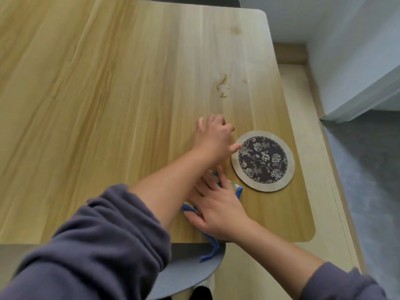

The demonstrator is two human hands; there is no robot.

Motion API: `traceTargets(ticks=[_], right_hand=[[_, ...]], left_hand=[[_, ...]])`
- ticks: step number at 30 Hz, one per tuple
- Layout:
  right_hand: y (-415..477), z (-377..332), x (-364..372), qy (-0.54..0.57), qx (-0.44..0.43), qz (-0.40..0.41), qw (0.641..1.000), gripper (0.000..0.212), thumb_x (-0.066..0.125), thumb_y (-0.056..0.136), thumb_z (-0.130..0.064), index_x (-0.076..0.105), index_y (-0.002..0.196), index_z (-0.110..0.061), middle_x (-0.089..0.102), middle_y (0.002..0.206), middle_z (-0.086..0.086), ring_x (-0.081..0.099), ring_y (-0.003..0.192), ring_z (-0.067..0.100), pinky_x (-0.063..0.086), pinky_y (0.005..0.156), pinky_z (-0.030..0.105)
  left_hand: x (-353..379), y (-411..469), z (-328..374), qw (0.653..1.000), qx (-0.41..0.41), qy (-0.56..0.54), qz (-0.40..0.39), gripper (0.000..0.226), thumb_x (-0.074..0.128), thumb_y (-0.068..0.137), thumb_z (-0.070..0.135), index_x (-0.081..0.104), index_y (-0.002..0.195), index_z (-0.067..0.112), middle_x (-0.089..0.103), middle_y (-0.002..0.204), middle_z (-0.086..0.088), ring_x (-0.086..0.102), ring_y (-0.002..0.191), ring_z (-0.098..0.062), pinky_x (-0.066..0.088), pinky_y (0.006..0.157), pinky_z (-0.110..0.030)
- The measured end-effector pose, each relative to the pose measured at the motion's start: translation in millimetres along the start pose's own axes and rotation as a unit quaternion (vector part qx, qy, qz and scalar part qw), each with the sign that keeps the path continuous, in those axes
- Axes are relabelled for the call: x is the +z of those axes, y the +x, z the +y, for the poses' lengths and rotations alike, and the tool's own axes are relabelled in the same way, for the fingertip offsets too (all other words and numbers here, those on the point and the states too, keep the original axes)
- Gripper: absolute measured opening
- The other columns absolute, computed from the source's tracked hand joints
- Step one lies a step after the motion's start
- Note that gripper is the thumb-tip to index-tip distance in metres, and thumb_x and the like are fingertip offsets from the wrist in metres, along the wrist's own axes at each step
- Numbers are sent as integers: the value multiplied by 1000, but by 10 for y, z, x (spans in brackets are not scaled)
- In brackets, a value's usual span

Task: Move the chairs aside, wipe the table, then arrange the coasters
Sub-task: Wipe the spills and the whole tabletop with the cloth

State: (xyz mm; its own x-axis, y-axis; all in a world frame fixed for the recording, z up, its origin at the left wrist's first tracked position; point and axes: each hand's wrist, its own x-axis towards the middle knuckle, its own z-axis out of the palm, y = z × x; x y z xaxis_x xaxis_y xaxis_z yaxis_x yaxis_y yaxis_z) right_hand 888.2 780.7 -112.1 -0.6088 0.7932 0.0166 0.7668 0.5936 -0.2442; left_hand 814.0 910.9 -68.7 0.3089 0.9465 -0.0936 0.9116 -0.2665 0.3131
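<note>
A round coaster with a dark floral centre and beige rim lies near the right edge of the wooden table. My left hand reaches across over the table, fingers spread, its thumb touching the coaster's left rim. My right hand lies flat with straight fingers on a blue-edged cloth, mostly hidden beneath the hand and my left forearm. The cloth's blue strip hangs over the table's near edge. A wet spill glistens on the wood beyond my left hand.
A grey chair seat sits under the near table edge. A dark chair back shows at the far edge. A light wooden bench runs along the table's right side, with grey floor and a white wall beyond.
</note>
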Motion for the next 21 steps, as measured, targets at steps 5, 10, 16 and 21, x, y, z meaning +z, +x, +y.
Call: traceTargets(ticks=[5,10,16,21], right_hand=[[-1,3,31,24,2,28,999,43,47,85,-47,53,120,-24,59,125,5,45,126,33,17,114,59],[16,10,13,16,10,-19,1000,43,43,89,-49,61,117,-21,61,120,5,48,123,34,11,116,59],[-5,26,23,13,-5,-20,1000,51,45,87,-51,59,128,-24,57,133,4,37,136,34,17,115,65],[-44,22,-24,-1,-3,-29,1000,59,42,90,-56,41,146,-36,31,159,-2,18,150,27,12,116,57]], left_hand=[[187,158,252,999,-52,-5,8,51,66,74,63,57,107,25,51,113,2,41,112,-20,26,94,-43],[171,185,312,981,-80,-177,3,31,75,78,29,46,85,24,56,88,8,52,97,-20,29,85,-34],[11,91,214,932,-96,-350,-19,18,64,89,14,61,106,20,59,93,7,58,83,-9,46,69,-21],[-215,-34,-365,892,-204,-400,55,7,62,91,16,64,97,19,66,97,-1,64,89,-18,55,81,-36]])
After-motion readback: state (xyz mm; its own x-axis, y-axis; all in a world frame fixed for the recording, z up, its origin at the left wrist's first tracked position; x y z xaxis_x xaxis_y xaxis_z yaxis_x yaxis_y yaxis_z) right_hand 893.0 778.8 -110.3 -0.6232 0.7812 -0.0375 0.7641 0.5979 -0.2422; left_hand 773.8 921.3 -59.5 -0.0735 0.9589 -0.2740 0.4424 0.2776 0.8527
